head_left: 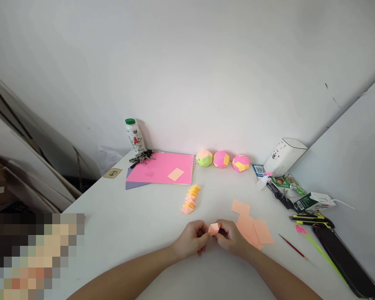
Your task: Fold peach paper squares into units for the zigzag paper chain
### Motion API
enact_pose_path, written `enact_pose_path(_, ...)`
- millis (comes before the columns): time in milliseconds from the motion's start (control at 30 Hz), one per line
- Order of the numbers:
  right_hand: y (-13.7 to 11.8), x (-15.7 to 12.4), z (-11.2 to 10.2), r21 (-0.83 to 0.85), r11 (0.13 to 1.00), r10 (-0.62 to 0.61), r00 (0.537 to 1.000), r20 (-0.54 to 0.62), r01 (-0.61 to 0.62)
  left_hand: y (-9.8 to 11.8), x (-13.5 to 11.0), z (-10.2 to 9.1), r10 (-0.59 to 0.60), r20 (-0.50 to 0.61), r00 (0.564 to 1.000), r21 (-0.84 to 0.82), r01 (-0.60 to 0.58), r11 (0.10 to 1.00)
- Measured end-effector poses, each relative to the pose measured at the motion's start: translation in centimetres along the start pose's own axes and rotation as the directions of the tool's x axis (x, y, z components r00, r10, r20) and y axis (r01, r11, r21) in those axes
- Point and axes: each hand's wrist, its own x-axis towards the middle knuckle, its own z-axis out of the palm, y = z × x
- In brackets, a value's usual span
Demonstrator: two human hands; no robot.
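Between my two hands is a small folded piece of peach paper (pixel 214 228). My left hand (pixel 192 237) pinches its left edge with thumb and forefinger. On the opposite edge, the thumb and fingers of my right hand (pixel 233 238) are closed. Beyond my left hand lies a row of folded paper units (pixel 190 200) in yellow and peach, overlapping one another. Loose peach paper squares (pixel 248 227) are spread just past my right hand, partly hidden by it.
Three paper balls (pixel 221 159) stand along the wall. A pink sheet (pixel 162 166) lies near keys (pixel 143 157) and a white bottle (pixel 135 136). At right are a thin red brush (pixel 293 247), a yellow-black cutter (pixel 312 220), a black case (pixel 346 260) and a white box (pixel 286 156).
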Motion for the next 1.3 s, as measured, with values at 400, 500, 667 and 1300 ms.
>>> enact_pose_path(400,0.05,-0.03,0.06,0.063,0.997,0.050,0.999,0.006,-0.050,0.36,-0.08,-0.14,0.002,0.022,1.000,-0.074,0.000,0.997)
enact_pose_path(500,0.15,-0.05,0.08,0.031,0.999,0.030,1.000,-0.004,-0.030,0.37,-0.11,-0.11,0.024,0.046,0.999,-0.051,-0.022,0.998)
enact_pose_path(667,0.52,-0.09,0.14,-0.010,1.000,0.014,1.000,-0.015,-0.014,0.03,-0.04,-0.03,0.047,0.039,0.998,-0.042,-0.045,0.998)
enact_pose_path(1300,0.01,-0.40,0.09,-0.014,0.966,-0.258,0.966,0.003,0.258,-0.47,0.66,-0.41,-0.003,-0.002,1.000,-0.242,0.002,0.970)
